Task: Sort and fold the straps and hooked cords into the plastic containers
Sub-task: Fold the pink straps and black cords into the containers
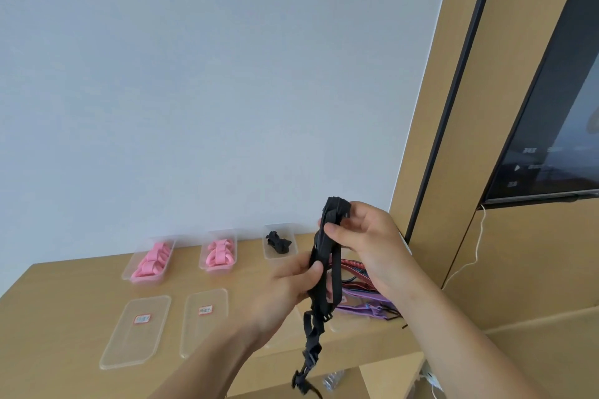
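Strap: the black strap (324, 256) hangs in the air above the table's (64, 301) right part, gathered into several parallel runs.
Right hand: your right hand (366, 236) pinches the bundle's folded top, thumb and fingers curled round it.
Left hand: your left hand (291, 278) grips the bundle lower down, thumb across the runs.
Long axis: near-vertical; folded end up, loose tail with buckles down past the near table edge.
Risk: the dangling tail may snag on the table edge and pull the folds loose if you lower it early.
Risk: a slack upper pinch would likely let the runs slide apart.
Destination: probably the far container (280, 241) holding black straps; the pink-filled containers (149, 261) lie left.
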Demonstrator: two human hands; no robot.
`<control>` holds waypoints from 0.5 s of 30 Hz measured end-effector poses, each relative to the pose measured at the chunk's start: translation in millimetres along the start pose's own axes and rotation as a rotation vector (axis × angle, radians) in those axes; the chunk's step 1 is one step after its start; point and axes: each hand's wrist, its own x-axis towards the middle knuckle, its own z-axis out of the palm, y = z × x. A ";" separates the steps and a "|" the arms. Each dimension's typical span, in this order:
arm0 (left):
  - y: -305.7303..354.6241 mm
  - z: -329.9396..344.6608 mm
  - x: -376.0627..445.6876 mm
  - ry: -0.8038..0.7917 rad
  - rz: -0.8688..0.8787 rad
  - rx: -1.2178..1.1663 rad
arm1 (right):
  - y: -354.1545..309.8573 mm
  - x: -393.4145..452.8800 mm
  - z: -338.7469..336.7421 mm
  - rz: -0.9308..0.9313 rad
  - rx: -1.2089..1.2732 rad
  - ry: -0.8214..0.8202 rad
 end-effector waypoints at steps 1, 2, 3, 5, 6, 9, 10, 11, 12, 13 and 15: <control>0.4 5.3 -1.1 -0.010 0.015 0.017 | -0.6 -0.4 1.3 0.009 0.036 0.012; -0.1 8.8 -0.2 0.000 0.027 0.046 | -0.5 -0.7 2.4 0.019 0.071 0.021; 1.3 13.1 0.4 0.019 0.039 0.076 | -0.7 -1.3 3.6 0.029 0.101 0.028; 1.6 19.2 2.6 0.070 0.055 0.119 | -0.4 -2.0 5.2 0.039 0.144 0.036; 1.6 21.4 2.7 0.096 0.064 0.124 | -0.4 -2.3 5.8 0.038 0.157 0.038; -1.0 23.5 1.0 0.115 0.064 0.101 | -1.5 -4.6 6.4 0.029 0.173 0.050; -3.4 23.3 0.9 0.111 0.064 0.088 | -1.4 -5.3 5.6 0.030 0.185 0.056; -5.7 23.2 1.0 0.113 0.061 0.085 | -1.1 -5.8 4.5 0.032 0.204 0.060; -8.2 23.2 1.0 0.126 0.050 0.100 | -0.4 -6.3 3.1 0.035 0.229 0.065; -10.1 22.7 0.4 0.146 0.033 0.115 | 0.0 -7.1 1.9 0.042 0.256 0.072; -12.9 21.6 -1.4 0.178 0.008 0.129 | 2.0 -8.8 -0.1 0.051 0.292 0.090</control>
